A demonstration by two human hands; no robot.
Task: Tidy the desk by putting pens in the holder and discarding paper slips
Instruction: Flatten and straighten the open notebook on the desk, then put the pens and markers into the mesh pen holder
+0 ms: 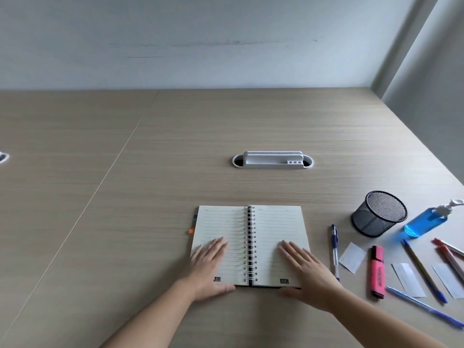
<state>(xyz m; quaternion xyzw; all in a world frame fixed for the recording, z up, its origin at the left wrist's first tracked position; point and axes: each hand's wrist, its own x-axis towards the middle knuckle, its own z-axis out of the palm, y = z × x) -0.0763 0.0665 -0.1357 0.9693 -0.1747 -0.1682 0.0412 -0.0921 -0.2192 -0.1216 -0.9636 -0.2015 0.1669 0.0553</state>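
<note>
My left hand (208, 267) and my right hand (308, 271) lie flat, fingers apart, on the two pages of an open spiral notebook (251, 229). To the right stands an empty black mesh pen holder (378, 214). Several pens lie loose on the desk: a blue pen (335, 249) beside the notebook, a pink highlighter (377, 271), a dark pen (424, 271), a blue pen (421, 306) near the front and red pens (449, 252) at the right edge. Three white paper slips (352, 257) (408, 280) (448, 280) lie among them.
A bottle of blue liquid (426, 221) with a pump lies on its side right of the holder. A white cable-port cover (273, 160) is set into the wooden desk (150, 172) further back. A wall runs behind the desk and along its right side.
</note>
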